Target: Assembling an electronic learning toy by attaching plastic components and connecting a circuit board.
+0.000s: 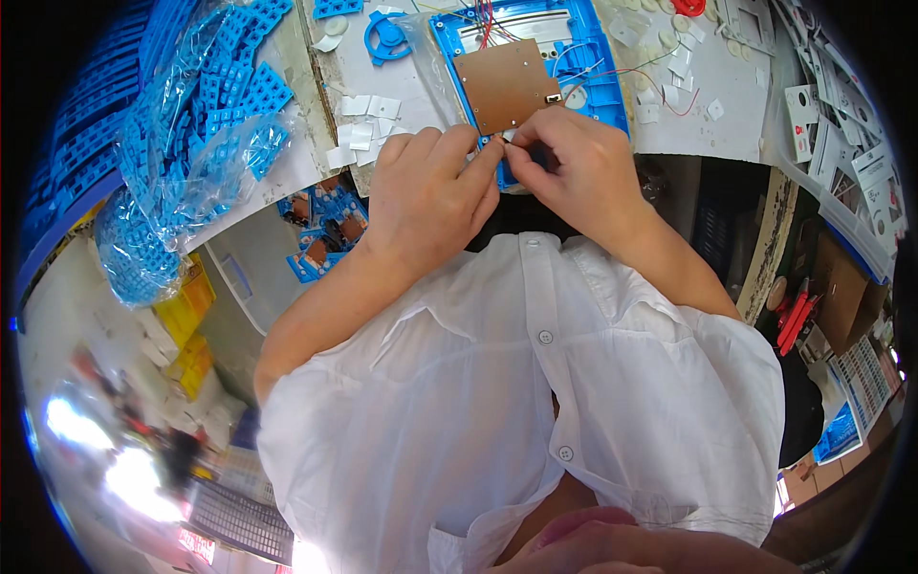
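White shirt fills the lower frame. Above it, the left hand point(426, 196) and right hand point(574, 167) pinch a tiny part at the brown board point(504, 84), upper centre, on the blue frame point(593, 67). Better keep both wrists steady against the bench point(708, 124).

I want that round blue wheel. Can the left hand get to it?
Probably yes. The blue wheel lies uncovered on the table just beyond the left hand, with only small white pieces between; the hand is busy, though.
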Motion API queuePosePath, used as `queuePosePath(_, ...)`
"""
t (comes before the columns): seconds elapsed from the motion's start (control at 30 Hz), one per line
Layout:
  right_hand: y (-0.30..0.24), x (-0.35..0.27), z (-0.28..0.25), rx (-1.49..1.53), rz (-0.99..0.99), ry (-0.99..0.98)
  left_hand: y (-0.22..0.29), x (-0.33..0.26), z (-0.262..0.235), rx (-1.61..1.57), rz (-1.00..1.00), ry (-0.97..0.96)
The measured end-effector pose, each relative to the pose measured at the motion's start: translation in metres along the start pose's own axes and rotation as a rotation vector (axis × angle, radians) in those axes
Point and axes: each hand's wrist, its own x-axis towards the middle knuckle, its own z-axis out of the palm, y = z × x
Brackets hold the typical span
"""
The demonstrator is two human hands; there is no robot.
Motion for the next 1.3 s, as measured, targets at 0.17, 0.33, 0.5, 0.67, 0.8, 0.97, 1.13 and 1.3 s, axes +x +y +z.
queuePosePath(0.17,0.007,0.001,-0.020,-0.103,-0.127,0.006,0.003,0.005,-0.007,0.111,0.072,-0.077)
queuePosePath(0.33,0.013,0.004,-0.050,-0.118,-0.103,0.070,0.000,0.003,-0.001,0.199,0.232,-0.053)
queuePosePath(0.5,0.013,-0.003,-0.071,-0.070,-0.047,0.095,0.002,0.001,0.000,0.268,0.261,-0.078)
queuePosePath(0.67,0.015,-0.007,-0.070,0.000,-0.047,0.066,-0.006,-0.003,0.002,0.287,0.299,-0.101)
queuePosePath(0.8,0.015,-0.004,-0.068,0.042,-0.085,0.047,-0.009,0.002,0.001,0.266,0.326,-0.117)
queuePosePath(0.97,0.016,-0.003,-0.069,0.059,-0.104,-0.087,-0.010,0.008,0.002,0.221,0.307,-0.172)
queuePosePath(1.13,0.017,-0.004,-0.055,0.082,-0.079,-0.237,-0.011,0.013,-0.006,0.165,0.334,-0.221)
queuePosePath(1.3,0.011,-0.004,-0.059,-0.144,-0.200,-0.348,-0.015,-0.019,-0.005,0.074,0.147,-0.023)
